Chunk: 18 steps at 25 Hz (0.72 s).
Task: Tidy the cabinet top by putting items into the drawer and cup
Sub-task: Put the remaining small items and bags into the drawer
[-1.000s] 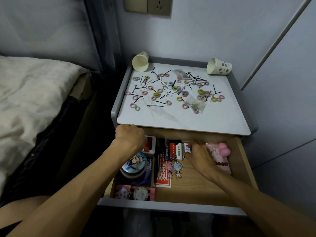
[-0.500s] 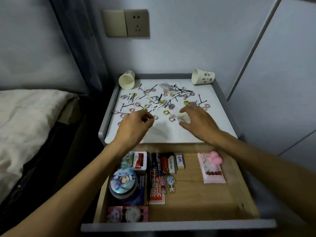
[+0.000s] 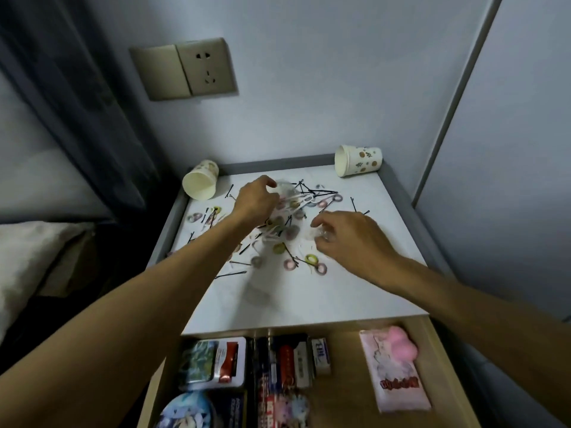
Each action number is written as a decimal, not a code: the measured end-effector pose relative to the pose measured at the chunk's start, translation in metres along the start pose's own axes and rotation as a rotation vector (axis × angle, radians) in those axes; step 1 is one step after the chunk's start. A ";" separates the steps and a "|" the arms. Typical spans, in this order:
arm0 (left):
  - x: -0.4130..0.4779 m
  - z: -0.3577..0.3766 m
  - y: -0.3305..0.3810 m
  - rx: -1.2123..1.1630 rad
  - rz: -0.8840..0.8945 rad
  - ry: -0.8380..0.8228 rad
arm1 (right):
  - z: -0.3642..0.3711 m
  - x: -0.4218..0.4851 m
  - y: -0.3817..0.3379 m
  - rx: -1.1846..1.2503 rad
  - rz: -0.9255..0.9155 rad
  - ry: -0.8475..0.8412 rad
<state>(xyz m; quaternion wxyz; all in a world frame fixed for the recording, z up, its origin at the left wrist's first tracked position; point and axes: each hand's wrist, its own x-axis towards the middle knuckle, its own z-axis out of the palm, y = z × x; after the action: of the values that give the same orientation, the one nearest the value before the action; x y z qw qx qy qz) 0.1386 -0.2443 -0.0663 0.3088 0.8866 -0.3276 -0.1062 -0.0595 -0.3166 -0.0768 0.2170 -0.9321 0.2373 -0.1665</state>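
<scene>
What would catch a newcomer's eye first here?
A jumble of small coloured hair ties and black hairpins covers the middle of the white cabinet top, with the left hand and right hand reaching into it. The left paper cup and right paper cup lie on their sides at the back corners. The open drawer in front holds a pink packet among other colourful items.

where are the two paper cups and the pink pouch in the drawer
back-left paper cup (image 3: 199,186), head view, on the inner wall seen through its mouth
back-right paper cup (image 3: 361,161), head view, on its dotted side wall
pink pouch (image 3: 397,376), head view, middle of its printed face
</scene>
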 end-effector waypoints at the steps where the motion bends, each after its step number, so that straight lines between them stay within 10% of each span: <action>1: 0.015 0.007 0.001 0.022 -0.010 0.014 | -0.006 0.003 0.002 0.141 0.073 0.036; 8: 0.076 0.037 0.010 0.183 -0.090 0.000 | -0.020 0.019 0.019 0.859 0.453 0.047; 18: 0.028 0.004 0.034 -0.287 0.028 0.305 | -0.037 -0.006 -0.001 1.391 0.587 -0.017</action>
<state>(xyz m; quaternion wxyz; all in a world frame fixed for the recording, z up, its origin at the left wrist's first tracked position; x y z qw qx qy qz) 0.1405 -0.2846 -0.0482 0.4793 0.8347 -0.2709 -0.0120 -0.0795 -0.3248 -0.0465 0.7928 -0.4799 0.3142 -0.2061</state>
